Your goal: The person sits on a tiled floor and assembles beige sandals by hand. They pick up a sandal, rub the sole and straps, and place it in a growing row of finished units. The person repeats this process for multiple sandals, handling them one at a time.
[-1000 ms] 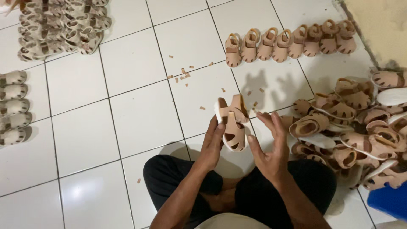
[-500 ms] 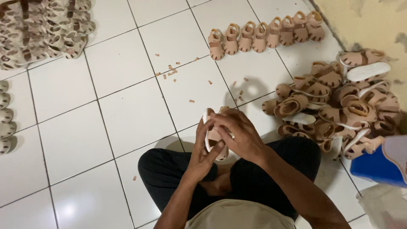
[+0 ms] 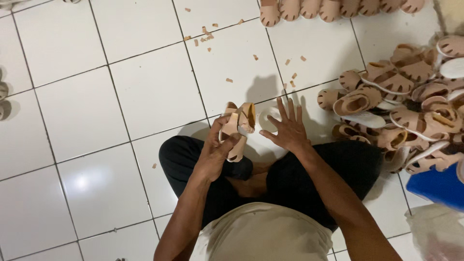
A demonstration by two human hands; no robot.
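I sit cross-legged on a white tiled floor in black trousers. My left hand (image 3: 218, 153) grips a small beige sandal (image 3: 237, 126), held upright above my knees. My right hand (image 3: 289, 129) hovers just right of the sandal with fingers spread and holds nothing. Under that hand a white sole (image 3: 268, 119) lies on the tile. A heap of beige sandals and white soles (image 3: 411, 101) lies to my right.
A row of finished beige sandals (image 3: 328, 8) lines the top of the view. Small tan scraps (image 3: 207, 38) are scattered on the tiles ahead. A blue object (image 3: 437, 187) and a clear plastic bag (image 3: 437, 232) sit at the lower right. More sandals show at the far left edge (image 3: 4, 99).
Both hands were closed together around the sandal half a second ago. My right hand has since let go and opened out to the right, while the left keeps the sandal. The view has shifted closer.
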